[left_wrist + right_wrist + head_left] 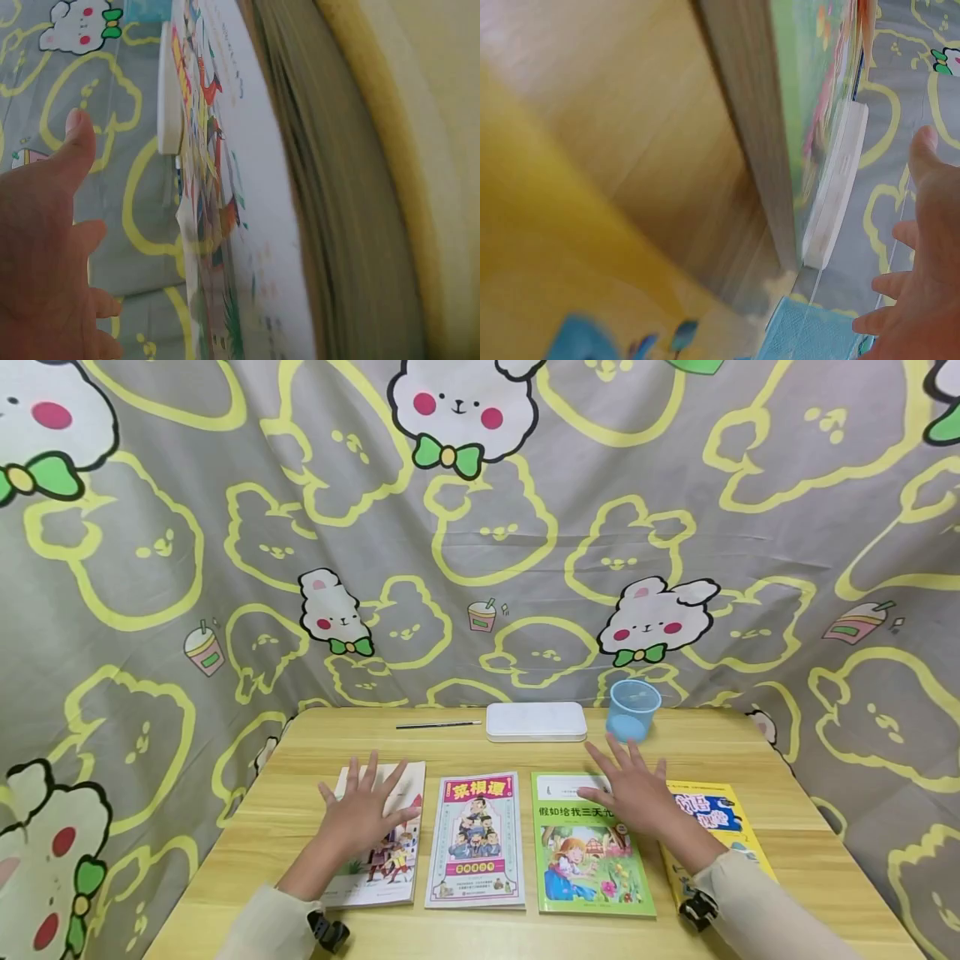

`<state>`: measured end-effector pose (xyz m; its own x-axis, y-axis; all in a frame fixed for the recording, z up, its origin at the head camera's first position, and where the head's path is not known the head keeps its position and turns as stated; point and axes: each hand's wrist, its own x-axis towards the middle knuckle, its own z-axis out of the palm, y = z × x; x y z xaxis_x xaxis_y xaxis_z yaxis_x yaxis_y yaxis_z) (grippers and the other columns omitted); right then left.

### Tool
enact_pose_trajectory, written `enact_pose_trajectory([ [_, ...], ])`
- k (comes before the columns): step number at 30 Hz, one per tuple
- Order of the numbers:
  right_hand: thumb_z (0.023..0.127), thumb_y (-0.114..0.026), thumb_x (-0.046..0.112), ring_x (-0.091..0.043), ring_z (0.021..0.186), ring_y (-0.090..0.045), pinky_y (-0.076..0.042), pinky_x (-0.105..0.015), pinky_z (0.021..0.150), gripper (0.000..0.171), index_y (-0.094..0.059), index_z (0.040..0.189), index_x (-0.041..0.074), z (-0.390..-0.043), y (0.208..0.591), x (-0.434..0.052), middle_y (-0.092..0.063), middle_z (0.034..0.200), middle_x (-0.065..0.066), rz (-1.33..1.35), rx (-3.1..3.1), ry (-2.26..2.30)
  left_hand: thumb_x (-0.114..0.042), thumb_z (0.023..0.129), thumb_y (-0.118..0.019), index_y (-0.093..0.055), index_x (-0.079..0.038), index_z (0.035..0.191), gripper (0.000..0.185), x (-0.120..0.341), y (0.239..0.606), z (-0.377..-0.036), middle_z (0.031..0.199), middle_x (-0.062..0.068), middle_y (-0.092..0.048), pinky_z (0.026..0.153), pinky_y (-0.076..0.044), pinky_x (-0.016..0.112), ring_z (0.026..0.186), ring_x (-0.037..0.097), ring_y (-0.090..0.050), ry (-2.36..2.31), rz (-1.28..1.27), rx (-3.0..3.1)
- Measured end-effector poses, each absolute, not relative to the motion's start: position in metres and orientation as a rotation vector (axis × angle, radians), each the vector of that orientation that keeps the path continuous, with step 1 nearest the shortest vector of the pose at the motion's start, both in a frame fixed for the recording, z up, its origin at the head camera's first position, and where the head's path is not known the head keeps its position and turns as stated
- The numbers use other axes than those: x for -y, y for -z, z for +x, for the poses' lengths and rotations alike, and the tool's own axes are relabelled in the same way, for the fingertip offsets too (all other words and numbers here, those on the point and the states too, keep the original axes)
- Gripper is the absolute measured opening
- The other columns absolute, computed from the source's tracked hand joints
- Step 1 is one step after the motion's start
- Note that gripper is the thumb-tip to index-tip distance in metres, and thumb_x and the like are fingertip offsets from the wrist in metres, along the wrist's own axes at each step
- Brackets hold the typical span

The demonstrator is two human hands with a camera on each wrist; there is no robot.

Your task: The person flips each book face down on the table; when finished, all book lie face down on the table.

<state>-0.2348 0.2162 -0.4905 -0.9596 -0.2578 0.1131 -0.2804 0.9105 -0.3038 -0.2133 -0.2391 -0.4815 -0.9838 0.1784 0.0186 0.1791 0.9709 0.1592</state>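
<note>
Four books lie in a row on the wooden table. Over the leftmost, a white illustrated book (397, 868), my left hand (360, 814) hovers with its fingers spread. Beside it lies a pink and pale-blue book (476, 843), which neither hand covers. My right hand (637, 793), fingers also spread, is above the gap between a green book (592, 868) and a yellow book (738, 827), hiding part of each. In the left wrist view the left hand (45, 255) appears apart from the white book (262, 172). The right wrist view shows the right hand (922, 255) holding nothing.
Along the back of the table (360, 735) are a dark pencil (438, 725), a white flat case (536, 722) and a blue translucent cup (633, 710). A grey curtain (465, 552) with cartoon animals hangs behind and at both sides.
</note>
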Motion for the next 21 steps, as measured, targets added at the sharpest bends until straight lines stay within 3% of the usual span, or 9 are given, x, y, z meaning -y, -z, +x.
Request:
enact_pose_trajectory([
  [5, 0.096, -0.063, 0.059, -0.054, 0.153, -0.008, -0.004, -0.090, 0.105, 0.081, -0.034, 0.163, 0.024, -0.238, 0.492, -0.206, -0.015, 0.171, -0.018, 0.452, 2.999, -0.512, -0.074, 0.095, -0.049, -0.017, -0.038, 0.165, 0.086, 0.246, 0.484, -0.209, 0.171, 0.021, -0.002, 0.098, 0.001, 0.094, 0.154, 0.053, 0.003, 0.236, -0.299, 3.123],
  [21, 0.095, -0.061, 0.064, -0.046, 0.156, -0.011, -0.007, -0.086, 0.110, 0.084, -0.032, 0.164, 0.026, -0.247, 0.492, -0.176, -0.020, 0.171, -0.015, 0.513, 3.012, -0.437, -0.075, 0.094, -0.049, -0.025, -0.031, 0.165, 0.087, 0.262, 0.486, -0.191, 0.171, 0.024, -0.002, 0.095, 0.004, 0.095, 0.153, 0.056, 0.005, 0.295, -0.260, 3.150],
])
